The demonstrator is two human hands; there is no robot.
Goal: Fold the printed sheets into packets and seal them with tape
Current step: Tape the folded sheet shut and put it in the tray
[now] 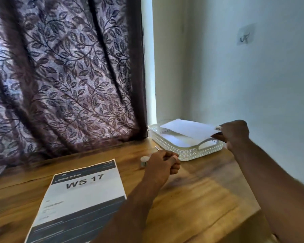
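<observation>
Packet [189,129] of folded white paper is pinched at its near edge by right hand [235,133], above white basket [182,152]. Left hand [163,163] curls around blurred tape roll [144,160]; printed sheet [84,195] lies flat to its left.

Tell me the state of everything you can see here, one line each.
Sheet: flat, unfolded, on the table.
Packet: folded, pinched by the right hand over the basket.
Basket: on the table, holding white paper.
Tape: gripped by the left hand; blurred.
Curtain: drawn shut.
Hook: bare.
</observation>
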